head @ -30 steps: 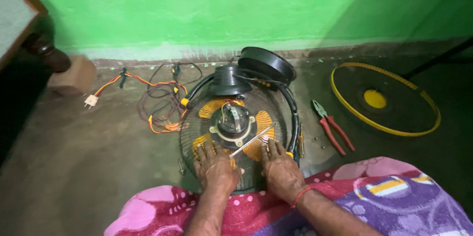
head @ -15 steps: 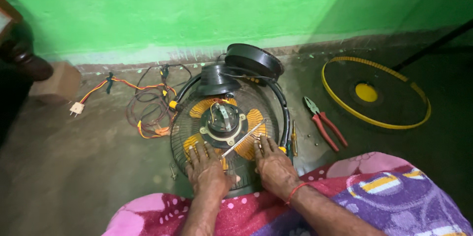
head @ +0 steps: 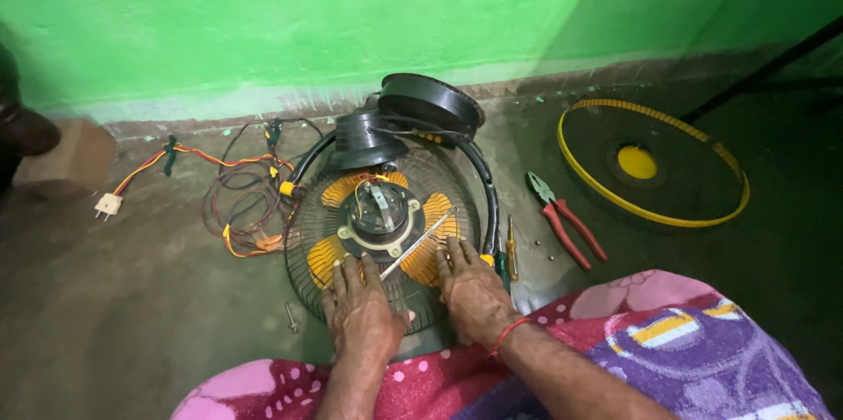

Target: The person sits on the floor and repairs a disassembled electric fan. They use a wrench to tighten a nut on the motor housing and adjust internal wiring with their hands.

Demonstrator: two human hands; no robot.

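Resting flat with fingers spread, the left hand and right hand press on the near rim of the wire fan guard, gripping nothing, while a thin metal rod lies loose across the exposed hub and orange blades between them. Judging by this, the fan is well into disassembly: beside it lie a screwdriver, small loose screws and red pliers. Farther off, the yellow-rimmed front guard lies already detached, the wires sprawl left, and the blades remain mounted.
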